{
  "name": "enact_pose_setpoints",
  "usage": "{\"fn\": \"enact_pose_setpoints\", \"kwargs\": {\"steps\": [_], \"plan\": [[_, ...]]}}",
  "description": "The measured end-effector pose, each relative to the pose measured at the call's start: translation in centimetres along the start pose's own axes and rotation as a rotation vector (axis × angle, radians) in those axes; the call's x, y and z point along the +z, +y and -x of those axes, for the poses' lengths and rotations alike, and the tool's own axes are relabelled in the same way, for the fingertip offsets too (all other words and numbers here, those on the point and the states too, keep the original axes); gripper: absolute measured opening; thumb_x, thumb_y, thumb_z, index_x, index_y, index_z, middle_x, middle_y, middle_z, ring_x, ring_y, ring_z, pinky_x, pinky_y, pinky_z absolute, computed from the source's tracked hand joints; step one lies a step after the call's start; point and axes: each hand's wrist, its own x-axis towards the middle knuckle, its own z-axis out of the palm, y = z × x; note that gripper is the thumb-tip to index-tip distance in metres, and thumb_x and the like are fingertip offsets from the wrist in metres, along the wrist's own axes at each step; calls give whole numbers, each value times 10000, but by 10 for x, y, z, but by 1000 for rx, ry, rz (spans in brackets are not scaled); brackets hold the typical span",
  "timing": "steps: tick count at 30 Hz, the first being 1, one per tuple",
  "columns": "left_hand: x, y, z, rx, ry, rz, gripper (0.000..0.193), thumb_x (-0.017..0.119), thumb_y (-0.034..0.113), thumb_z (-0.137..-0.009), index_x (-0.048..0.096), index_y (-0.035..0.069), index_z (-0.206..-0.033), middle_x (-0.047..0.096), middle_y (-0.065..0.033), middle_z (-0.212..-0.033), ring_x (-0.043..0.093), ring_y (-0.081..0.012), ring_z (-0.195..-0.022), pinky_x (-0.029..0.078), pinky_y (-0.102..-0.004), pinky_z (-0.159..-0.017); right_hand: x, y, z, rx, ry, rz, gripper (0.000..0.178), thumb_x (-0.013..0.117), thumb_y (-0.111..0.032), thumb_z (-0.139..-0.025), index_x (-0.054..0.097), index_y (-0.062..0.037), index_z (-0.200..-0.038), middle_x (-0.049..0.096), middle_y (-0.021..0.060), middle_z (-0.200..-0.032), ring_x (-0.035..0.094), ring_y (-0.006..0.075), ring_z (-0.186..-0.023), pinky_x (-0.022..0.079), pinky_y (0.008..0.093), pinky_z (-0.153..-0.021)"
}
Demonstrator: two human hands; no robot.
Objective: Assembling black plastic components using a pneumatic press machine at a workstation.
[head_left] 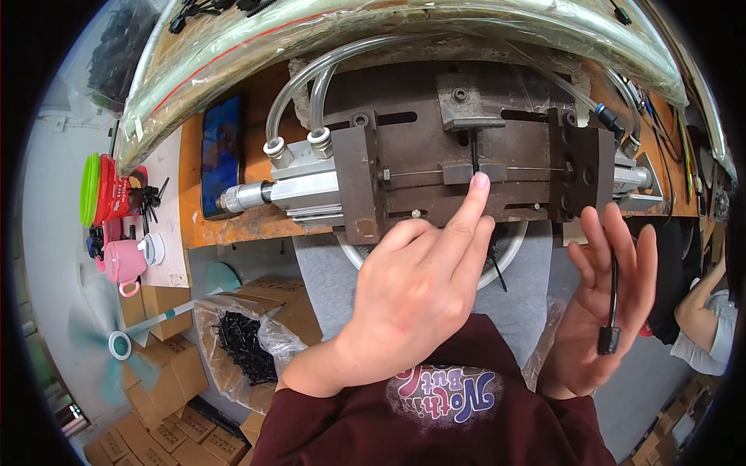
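Note:
A dark metal clamping fixture [420, 198] with a pneumatic cylinder at each side lies before me. In its middle a thin black stem [475, 147] stands between small metal jaws on a thin rod. My left hand [423, 283] reaches over the fixture's front edge. Its index finger is stretched out, the tip at the stem's lower end, and nothing is gripped in that hand; its thumb is hidden. To the right, my right hand [602, 303] is turned palm up, with a black stem with a small block end [614, 299] held between its fingers, block toward the palm.
Clear air hoses [291, 93] arch behind the fixture. A phone [221, 155] lies at its left. Beyond are a pink cup [124, 260], a turning fan [118, 344], a bag of black parts [247, 346] and cardboard boxes [167, 380]. Another person's arm [699, 311] shows at far right.

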Motion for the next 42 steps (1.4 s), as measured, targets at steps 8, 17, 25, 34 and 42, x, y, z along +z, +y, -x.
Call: {"fn": "enact_pose_setpoints", "kwargs": {"steps": [8,17,25,34,42], "plan": [[0,-2,1,-14,36,24,248,741,28,-738,709,2,-982,660,-121,-1242,660,-168,-712,500,-277,-672,-11,-11,-9,-198,-265,444,422,866,-38,-651,610,-22,-986,584,264,-1245,683,353,-980,591,387,-796],[-20,-8,32,52,-242,305,257,755,59,-731,714,12,-981,685,-110,-1184,655,-181,-696,508,-285,-662,16,11,-34,-407,-448,770,245,757,4,-677,655,33,-898,666,239,-1154,693,253,-756,548,309,-643],[12,-15,56,-13,-399,386,206,723,152,-795,701,43,-969,694,-83,-1035,661,-236,-863,515,-355,-754,38,11,-41,-431,-539,976,242,779,-31,-683,636,-10,-877,668,186,-1196,552,167,-522,432,264,-502],[10,-20,52,38,-311,426,327,727,237,-814,679,61,-1086,680,-85,-1109,658,-240,-870,517,-357,-749,30,-14,-65,-389,-656,897,286,805,-87,-705,670,-25,-949,698,132,-1142,541,178,-512,426,273,-492],[10,-21,65,49,-230,448,172,746,198,-809,670,73,-899,694,-62,-1134,655,-197,-788,512,-318,-701,12,-30,-231,-1167,-278,1393,403,713,11,-772,658,-91,-1158,654,57,-1114,672,215,-901,568,312,-730]]}}
